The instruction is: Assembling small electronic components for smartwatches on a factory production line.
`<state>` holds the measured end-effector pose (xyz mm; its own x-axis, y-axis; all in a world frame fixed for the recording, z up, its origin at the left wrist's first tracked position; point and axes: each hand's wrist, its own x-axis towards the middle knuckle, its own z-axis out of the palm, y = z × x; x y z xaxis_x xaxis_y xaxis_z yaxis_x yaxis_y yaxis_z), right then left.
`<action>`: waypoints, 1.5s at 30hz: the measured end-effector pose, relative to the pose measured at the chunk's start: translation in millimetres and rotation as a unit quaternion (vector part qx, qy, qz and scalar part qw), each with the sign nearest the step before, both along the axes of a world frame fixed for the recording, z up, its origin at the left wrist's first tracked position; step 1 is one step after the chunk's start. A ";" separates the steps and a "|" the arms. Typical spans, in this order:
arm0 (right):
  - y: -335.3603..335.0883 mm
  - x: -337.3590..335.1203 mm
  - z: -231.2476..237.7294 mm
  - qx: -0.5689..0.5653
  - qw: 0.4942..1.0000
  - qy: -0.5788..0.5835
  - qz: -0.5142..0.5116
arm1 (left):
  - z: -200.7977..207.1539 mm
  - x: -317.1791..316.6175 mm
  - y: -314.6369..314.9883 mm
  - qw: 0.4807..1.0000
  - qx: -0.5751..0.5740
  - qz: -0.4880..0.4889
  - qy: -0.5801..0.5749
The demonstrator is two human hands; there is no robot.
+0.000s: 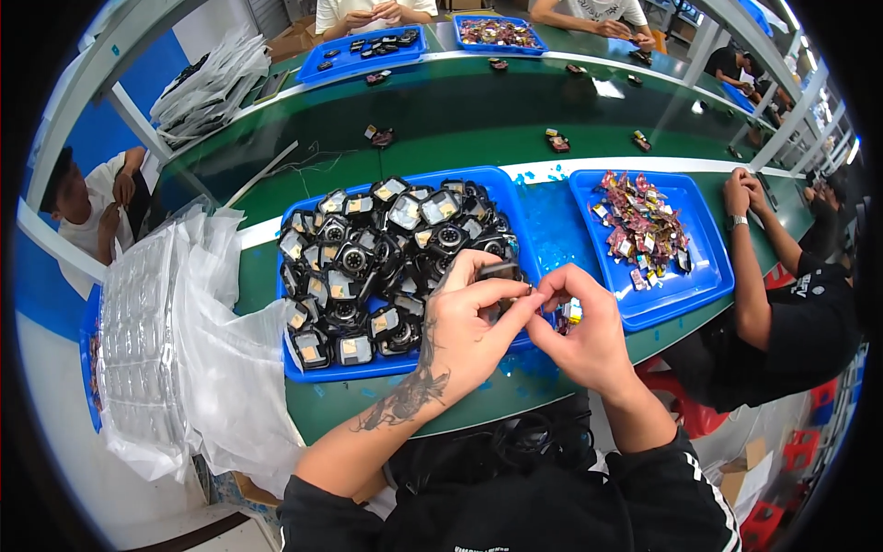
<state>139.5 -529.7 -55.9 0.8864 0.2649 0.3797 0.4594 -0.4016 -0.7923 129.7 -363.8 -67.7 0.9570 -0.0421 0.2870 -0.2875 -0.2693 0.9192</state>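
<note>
My left hand [474, 327], its forearm tattooed, is closed around a dark smartwatch case [499, 272] in front of my chest. The fingertips of my right hand [589, 336] pinch together at the edge of that case, meeting my left thumb; whatever they grip is too small to make out. Just behind my right fingers shows a small colourful part [572, 313], partly hidden. Under and beyond my left hand, a blue tray [518, 216] is heaped with black watch cases [354, 260], some showing round sensor backs, others open with pale insides.
A second blue tray [708, 267] on the right holds a pile of small flex-cable boards [644, 230]. Blue scraps [561, 221] lie between the trays. Clear plastic trays [138, 340] are stacked at left. Beyond runs a green conveyor [460, 120] with scattered parts; co-workers sit around.
</note>
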 end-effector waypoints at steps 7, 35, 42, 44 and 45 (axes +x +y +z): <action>-18.6 13.0 28.3 0.078 0.994 0.038 0.061 | 1.9 0.1 2.7 0.996 -0.038 -0.068 0.042; -20.5 19.5 17.9 -0.002 1.000 0.004 -0.002 | -3.3 -1.5 -2.1 0.997 -0.078 -0.025 0.010; -16.2 18.8 10.0 0.101 0.994 0.023 0.022 | -0.4 2.7 2.0 0.985 -0.143 -0.083 0.039; -17.3 16.5 13.2 0.138 0.986 0.085 0.026 | -5.5 6.1 6.7 0.980 -0.183 -0.073 0.026; -18.5 16.2 13.6 0.135 0.987 0.084 0.028 | 1.7 4.7 7.4 0.976 -0.202 -0.056 0.054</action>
